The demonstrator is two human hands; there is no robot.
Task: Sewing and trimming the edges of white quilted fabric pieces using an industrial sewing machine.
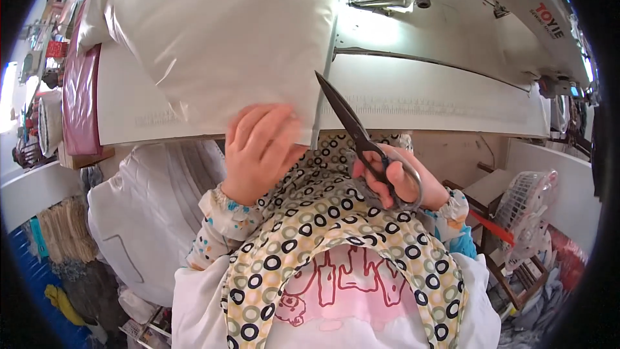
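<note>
White glossy fabric [219, 32] lies over the left part of the sewing table and reaches its front edge. My left hand [261, 145] rests on the fabric's near edge, its fingers stretched out and slightly blurred, with the thumb partly hidden. In my right hand [400, 178] is a pair of dark scissors [345, 113], my fingers through the handles. The blades look closed and point up and to the left, their tip just beside the fabric's right edge.
A sewing machine [516, 6] stands at the back right with its lamp lit. The white tabletop [426, 90] carries a printed ruler scale. A pink wrapped bundle [81, 100] sits at the left. Below right is a plastic-covered fan [526, 207]; a pale quilted cloth [142, 213] hangs below left.
</note>
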